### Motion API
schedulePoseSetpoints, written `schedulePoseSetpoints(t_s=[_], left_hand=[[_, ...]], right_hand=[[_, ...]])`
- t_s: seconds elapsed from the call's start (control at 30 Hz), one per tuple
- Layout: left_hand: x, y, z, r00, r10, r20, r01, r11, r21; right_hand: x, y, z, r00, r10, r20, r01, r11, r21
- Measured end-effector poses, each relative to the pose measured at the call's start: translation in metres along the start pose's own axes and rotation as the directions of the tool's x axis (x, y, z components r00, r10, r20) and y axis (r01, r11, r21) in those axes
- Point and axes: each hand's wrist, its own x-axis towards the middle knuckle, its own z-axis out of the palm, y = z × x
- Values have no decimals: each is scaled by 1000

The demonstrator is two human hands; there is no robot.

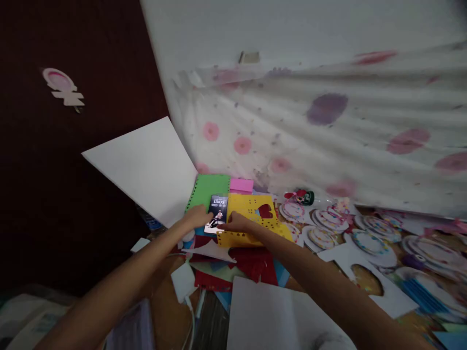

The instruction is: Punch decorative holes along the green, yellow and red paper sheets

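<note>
A phone [216, 206] with its screen lit, reading 13:05 above a picture of a figure on a motorbike, is between my two hands. My left hand [197, 217] is closed at the phone's left edge, with a digit reaching onto the screen. At the lower right edge my right hand [236, 223] is curled, one digit lying over the bottom of the screen. The undersides of both hands are hidden. Behind the phone is a green punched sheet [207, 187]; to the right lies a yellow sheet [248, 201] with punched holes and a dark red heart [266, 211].
White discs with bead strings [324, 219] cover the right side. A white sheet with cut-outs [368, 277] lies nearer. A white board [142, 170] leans at left. A white charger [183, 282] with cable, red scraps [255, 265] and a white panel [270, 311] lie in front.
</note>
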Motion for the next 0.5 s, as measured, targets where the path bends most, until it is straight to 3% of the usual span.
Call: schedulePoseSetpoints(t_s=[0.1, 0.2, 0.33, 0.5], left_hand=[[-45, 9, 13, 974, 192, 123, -213, 958, 190], [-92, 24, 36, 943, 270, 194, -324, 876, 357], [-124, 36, 67, 966, 228, 120, -255, 783, 567], [-120, 34, 96, 975, 220, 23, -176, 708, 684]], right_hand=[[2, -1, 1, 999, 45, 28, -44, 999, -29], [5, -4, 0, 993, 102, 51, -100, 994, -45], [6, -10, 7, 991, 136, -13, -136, 988, -76], [6, -14, 17, 982, 158, -104, -169, 979, -117]])
